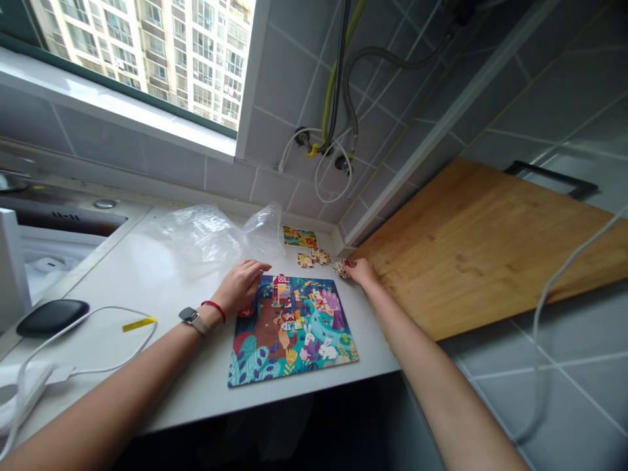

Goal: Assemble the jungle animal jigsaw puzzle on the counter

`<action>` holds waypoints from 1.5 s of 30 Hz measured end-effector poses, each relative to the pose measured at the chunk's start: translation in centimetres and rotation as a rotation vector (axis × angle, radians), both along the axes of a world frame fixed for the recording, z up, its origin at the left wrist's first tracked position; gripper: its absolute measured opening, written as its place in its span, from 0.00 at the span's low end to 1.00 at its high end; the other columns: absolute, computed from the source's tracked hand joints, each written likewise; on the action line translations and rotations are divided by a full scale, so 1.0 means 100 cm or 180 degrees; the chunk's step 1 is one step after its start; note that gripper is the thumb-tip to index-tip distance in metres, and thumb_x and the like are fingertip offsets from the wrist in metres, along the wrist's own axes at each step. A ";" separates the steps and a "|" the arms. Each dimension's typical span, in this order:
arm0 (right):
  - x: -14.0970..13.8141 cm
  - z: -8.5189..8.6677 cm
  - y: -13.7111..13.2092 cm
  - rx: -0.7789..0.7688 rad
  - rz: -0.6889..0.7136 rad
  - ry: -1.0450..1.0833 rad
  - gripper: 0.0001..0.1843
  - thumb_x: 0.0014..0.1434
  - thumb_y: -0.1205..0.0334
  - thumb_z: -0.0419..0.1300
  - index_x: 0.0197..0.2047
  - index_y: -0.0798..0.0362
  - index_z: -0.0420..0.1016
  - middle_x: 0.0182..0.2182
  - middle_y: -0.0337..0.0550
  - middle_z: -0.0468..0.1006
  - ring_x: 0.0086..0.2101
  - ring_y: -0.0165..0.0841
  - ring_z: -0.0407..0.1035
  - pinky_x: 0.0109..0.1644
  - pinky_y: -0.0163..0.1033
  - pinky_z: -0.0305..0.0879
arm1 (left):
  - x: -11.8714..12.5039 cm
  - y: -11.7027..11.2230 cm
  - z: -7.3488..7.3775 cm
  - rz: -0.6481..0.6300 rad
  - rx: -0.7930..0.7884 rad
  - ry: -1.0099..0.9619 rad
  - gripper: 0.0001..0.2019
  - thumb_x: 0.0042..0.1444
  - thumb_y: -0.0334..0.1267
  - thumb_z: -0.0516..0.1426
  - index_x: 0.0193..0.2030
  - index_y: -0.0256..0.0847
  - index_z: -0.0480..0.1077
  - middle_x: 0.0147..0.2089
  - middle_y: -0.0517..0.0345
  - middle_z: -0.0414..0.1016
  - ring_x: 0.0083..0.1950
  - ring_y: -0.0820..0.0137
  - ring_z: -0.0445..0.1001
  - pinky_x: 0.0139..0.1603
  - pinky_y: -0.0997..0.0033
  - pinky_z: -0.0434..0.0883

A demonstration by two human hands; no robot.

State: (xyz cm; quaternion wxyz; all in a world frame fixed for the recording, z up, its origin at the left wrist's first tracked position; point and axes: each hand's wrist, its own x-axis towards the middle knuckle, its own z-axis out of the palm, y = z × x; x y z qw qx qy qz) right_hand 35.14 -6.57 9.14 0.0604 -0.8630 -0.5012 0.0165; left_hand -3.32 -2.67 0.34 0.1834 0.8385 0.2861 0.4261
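Layout, clock bearings taken from the puzzle's centre, 12 o'clock away from the wearer: a near-square jigsaw puzzle (pixel 292 330) lies flat on a white countertop (pixel 167 386), close to the front edge, a spot within easy reach of both arms. With no clear long axis, its orientation is read from the picture: the red barn sits toward 12 o'clock and the white rabbits toward 5 o'clock, so the image faces the wearer, slightly skewed. Whether every slot is filled cannot be told from this view. The left hand (pixel 240 285) lies open at 11 o'clock, fingers lightly curved and tips just beside the puzzle's upper edge, steadying nothing visibly. The right hand (pixel 360 271) sits at 1 o'clock, closed in a pinch on a small held puzzle piece cluster (pixel 343 267); its exact count is hidden by the fingers. Loose puzzle pieces (pixel 309 258) lie at 12 o'clock, just beyond the upper edge, near a small printed card (pixel 299 237) — a handy staging position. A crumpled plastic bag (pixel 206 235) sits at 11 o'clock, and a bamboo cutting board (pixel 466 248) lies at 3 o'clock, off the counter's right end.
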 end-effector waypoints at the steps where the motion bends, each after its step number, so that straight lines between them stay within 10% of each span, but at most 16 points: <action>1: -0.002 0.004 -0.002 0.0032 0.0104 0.0007 0.15 0.61 0.55 0.67 0.41 0.59 0.86 0.36 0.59 0.87 0.41 0.47 0.83 0.44 0.42 0.74 | 0.001 -0.001 0.000 -0.0060 0.0003 0.0042 0.15 0.70 0.34 0.49 0.51 0.40 0.77 0.47 0.48 0.82 0.50 0.58 0.78 0.54 0.54 0.77; 7: -0.045 0.008 -0.027 0.0025 0.1540 0.0453 0.22 0.58 0.64 0.69 0.57 0.52 0.84 0.52 0.50 0.85 0.50 0.42 0.81 0.57 0.42 0.74 | 0.008 -0.008 -0.005 -0.0436 0.0072 0.0279 0.15 0.64 0.31 0.53 0.51 0.42 0.79 0.50 0.47 0.82 0.53 0.57 0.77 0.58 0.53 0.76; 15: -0.097 -0.040 -0.043 -0.0221 0.3236 0.1085 0.21 0.60 0.68 0.67 0.56 0.49 0.85 0.63 0.53 0.78 0.61 0.42 0.74 0.67 0.47 0.68 | 0.009 -0.012 -0.006 -0.0709 -0.0009 0.0591 0.14 0.65 0.33 0.56 0.50 0.46 0.81 0.51 0.49 0.82 0.57 0.57 0.76 0.59 0.54 0.76; 35: -0.101 -0.044 -0.047 -0.0113 0.3524 0.0466 0.15 0.63 0.66 0.68 0.52 0.47 0.86 0.58 0.54 0.78 0.57 0.45 0.74 0.63 0.52 0.71 | 0.009 -0.010 -0.019 -0.0807 0.0007 0.0843 0.09 0.66 0.44 0.62 0.47 0.51 0.84 0.56 0.52 0.82 0.61 0.53 0.75 0.60 0.49 0.75; 45: -0.105 -0.043 -0.064 0.0086 0.2935 0.0642 0.20 0.66 0.64 0.65 0.61 0.44 0.81 0.63 0.53 0.73 0.61 0.46 0.70 0.66 0.57 0.68 | 0.010 -0.011 -0.015 -0.0793 -0.0022 0.0758 0.09 0.67 0.44 0.61 0.45 0.48 0.83 0.53 0.51 0.82 0.57 0.57 0.78 0.58 0.55 0.76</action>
